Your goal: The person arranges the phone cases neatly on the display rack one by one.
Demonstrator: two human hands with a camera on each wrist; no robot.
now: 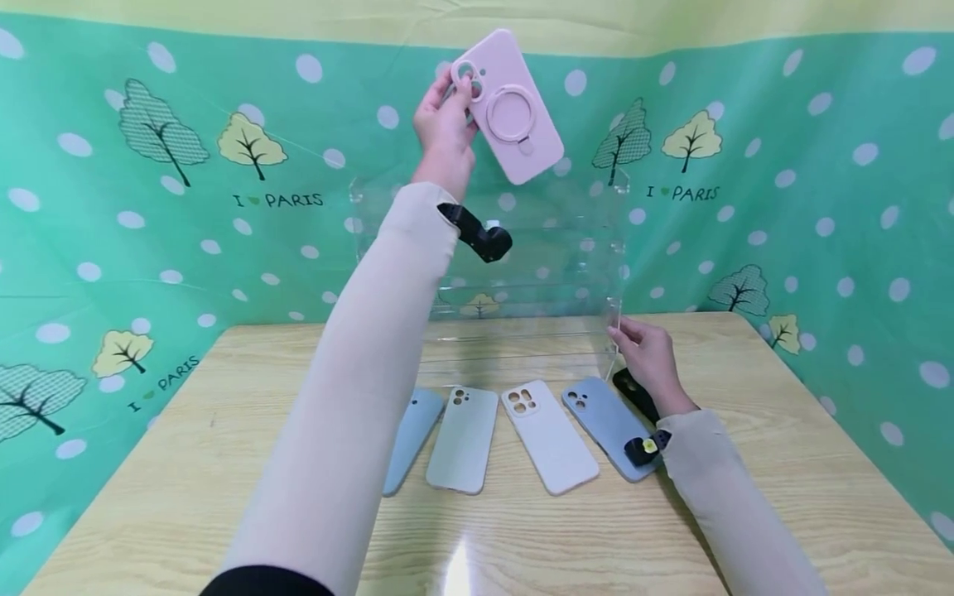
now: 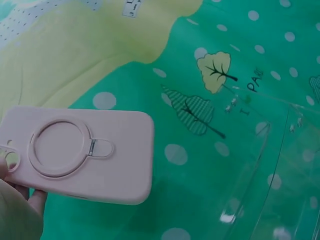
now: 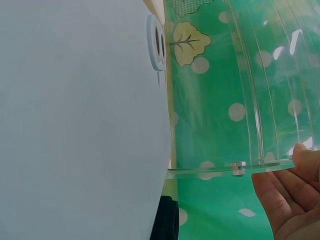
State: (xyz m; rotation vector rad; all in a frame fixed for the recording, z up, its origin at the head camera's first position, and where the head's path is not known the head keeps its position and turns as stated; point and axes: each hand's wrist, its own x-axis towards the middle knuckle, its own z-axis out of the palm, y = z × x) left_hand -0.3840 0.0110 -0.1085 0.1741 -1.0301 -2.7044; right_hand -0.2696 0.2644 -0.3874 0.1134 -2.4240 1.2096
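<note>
The left hand (image 1: 445,136) pinches a pale-pink phone case (image 1: 538,147) bearing a matching round ring (image 2: 60,172); the right hand (image 1: 650,356) pinches a clear stand (image 1: 537,287)

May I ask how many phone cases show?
5: pink in the left hand; on the table, left to right, blue, greenish, white, grey-blue; left sleeve may hide more.

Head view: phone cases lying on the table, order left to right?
Light-blue rectangular phone case (partly hidden) → pale grey-green rectangular phone case → white rectangular phone case → grey-blue rectangular phone case.
</note>
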